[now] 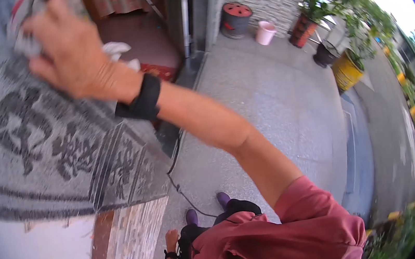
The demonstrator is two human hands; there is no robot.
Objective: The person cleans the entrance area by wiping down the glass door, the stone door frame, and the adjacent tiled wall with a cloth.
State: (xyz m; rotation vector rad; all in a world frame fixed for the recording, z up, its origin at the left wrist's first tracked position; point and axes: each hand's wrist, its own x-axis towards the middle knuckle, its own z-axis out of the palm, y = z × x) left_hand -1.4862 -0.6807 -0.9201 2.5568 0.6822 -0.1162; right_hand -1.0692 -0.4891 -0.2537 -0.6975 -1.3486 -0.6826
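Observation:
My right hand point(71, 53) is raised at the upper left, its fingers closed on a whitish cloth point(26, 46) with some red at its edge. The cloth lies against a grey panel point(47, 145) with dark written characters. Motion blurs the hand and the cloth a little, and the hand hides part of the cloth. A wide black band point(143, 98) circles the right wrist. Low beside my thigh hangs my left hand point(171, 239), small in view. Its fingers look loosely apart, and I see nothing in it.
A doorway point(138, 39) with a red mat opens behind the right arm. Along the brick wall stand a dark stove-like drum point(236, 21), a pink bucket point(265, 32) and potted plants point(349, 69). A black cable point(187, 197) runs across the tiled floor by my feet.

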